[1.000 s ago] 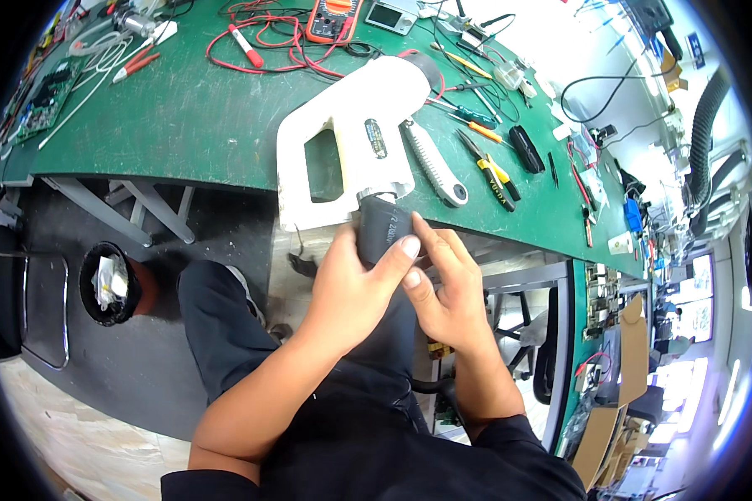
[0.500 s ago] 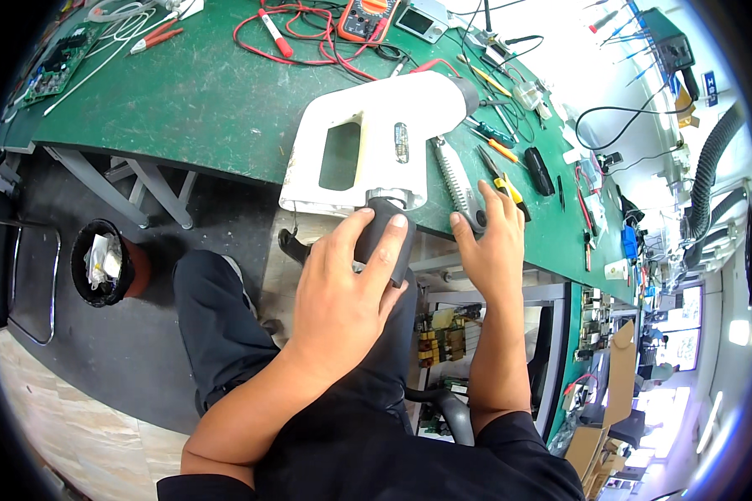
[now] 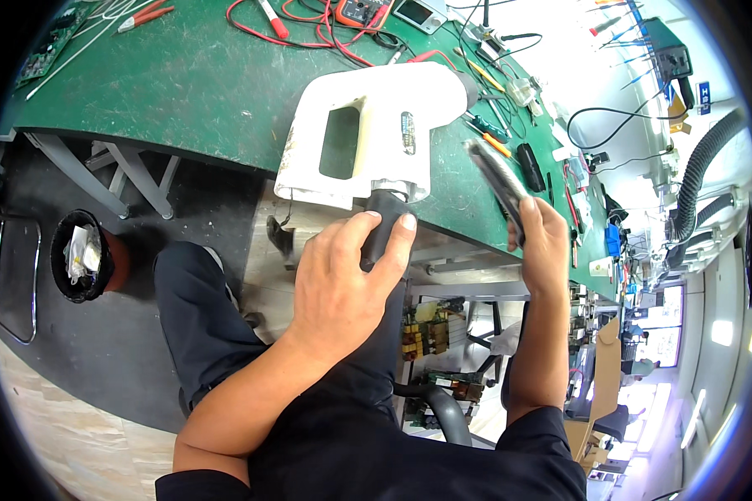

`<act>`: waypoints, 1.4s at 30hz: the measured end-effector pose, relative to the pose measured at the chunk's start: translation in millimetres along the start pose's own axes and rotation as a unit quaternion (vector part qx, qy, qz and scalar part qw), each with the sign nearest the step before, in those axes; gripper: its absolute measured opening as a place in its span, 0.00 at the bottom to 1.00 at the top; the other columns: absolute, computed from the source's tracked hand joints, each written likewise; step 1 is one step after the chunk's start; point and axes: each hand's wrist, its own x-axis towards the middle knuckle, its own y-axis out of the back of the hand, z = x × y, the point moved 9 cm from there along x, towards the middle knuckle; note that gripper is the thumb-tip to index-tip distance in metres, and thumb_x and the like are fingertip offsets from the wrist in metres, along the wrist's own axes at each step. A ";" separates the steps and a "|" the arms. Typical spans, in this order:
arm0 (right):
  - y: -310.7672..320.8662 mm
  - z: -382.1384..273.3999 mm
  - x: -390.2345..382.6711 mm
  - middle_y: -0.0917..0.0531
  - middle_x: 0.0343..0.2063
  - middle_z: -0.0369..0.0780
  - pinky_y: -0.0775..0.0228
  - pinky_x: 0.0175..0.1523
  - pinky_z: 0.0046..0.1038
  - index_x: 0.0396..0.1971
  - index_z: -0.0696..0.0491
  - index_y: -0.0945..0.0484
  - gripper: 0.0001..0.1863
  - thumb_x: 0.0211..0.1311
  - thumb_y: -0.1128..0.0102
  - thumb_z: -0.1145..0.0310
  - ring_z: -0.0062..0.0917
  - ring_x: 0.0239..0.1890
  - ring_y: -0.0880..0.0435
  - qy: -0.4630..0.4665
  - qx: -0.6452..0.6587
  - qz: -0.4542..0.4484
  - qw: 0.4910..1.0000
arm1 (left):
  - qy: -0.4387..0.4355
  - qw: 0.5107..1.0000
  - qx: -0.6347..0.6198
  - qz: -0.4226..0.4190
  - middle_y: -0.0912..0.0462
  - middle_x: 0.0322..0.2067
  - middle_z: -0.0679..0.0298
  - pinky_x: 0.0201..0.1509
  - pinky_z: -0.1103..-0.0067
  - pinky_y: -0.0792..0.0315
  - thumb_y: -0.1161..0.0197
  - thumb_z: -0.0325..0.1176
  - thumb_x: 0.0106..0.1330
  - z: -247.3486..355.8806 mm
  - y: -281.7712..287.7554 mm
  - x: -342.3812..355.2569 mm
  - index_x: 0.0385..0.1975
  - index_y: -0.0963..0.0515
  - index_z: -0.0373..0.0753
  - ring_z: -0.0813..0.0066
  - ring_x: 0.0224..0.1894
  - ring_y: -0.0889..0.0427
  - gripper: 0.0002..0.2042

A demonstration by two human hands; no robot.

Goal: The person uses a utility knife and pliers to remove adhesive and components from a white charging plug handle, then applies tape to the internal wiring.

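A scuffed white power-tool-like housing (image 3: 309,167) with a looped handle lies at the bench's near edge, its dark nose to the right. From its underside a black cylindrical part (image 3: 383,224) sticks out toward me. My left hand (image 3: 342,271) is closed around that part, thumb and index finger on top. Over the bench edge, to the right of the housing, my right hand (image 3: 546,250) grips a long silver-and-black hand tool (image 3: 500,179). The tool is raised and tilted, its far end up and left; motion blur hides its exact kind.
Screwdrivers (image 3: 495,144), a black pouch-like item (image 3: 530,167) and a multimeter (image 3: 363,12) with red leads lie on the green bench (image 3: 192,100). A circuit board (image 3: 52,54) sits far left. On the floor stands a lined bin (image 3: 79,259) beside a chair (image 3: 12,275).
My right hand has closed on the silver-and-black tool and lifted it off the bench, moving right. My left hand stays on the black part. The view has shifted slightly.
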 end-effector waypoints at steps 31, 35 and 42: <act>-75.8 -168.0 -61.6 0.18 0.26 0.42 0.27 0.32 0.36 0.44 0.54 0.20 0.17 0.55 0.29 0.68 0.38 0.28 0.18 0.397 -0.491 -0.149 0.761 | 0.044 0.998 -0.053 0.003 0.31 0.53 0.56 0.52 0.67 0.30 0.30 0.25 0.51 -6.4 -9.7 -7.0 0.63 0.27 0.51 0.56 0.52 0.29 0.34; -77.0 -166.3 -64.8 0.18 0.26 0.42 0.27 0.32 0.37 0.43 0.54 0.21 0.16 0.55 0.29 0.68 0.39 0.28 0.17 0.398 -0.502 -0.138 0.755 | 0.122 0.973 -0.193 -0.034 0.34 0.56 0.53 0.55 0.64 0.31 0.24 0.30 0.49 -11.0 -4.0 -6.1 0.63 0.28 0.49 0.53 0.55 0.31 0.36; -66.3 -141.0 -58.5 0.17 0.29 0.45 0.28 0.34 0.38 0.46 0.56 0.22 0.15 0.59 0.33 0.71 0.43 0.30 0.18 0.349 -0.436 -0.150 0.816 | 0.153 0.970 -0.186 -0.002 0.32 0.55 0.52 0.56 0.63 0.32 0.21 0.33 0.49 -12.7 -2.2 -1.4 0.56 0.26 0.46 0.51 0.55 0.30 0.31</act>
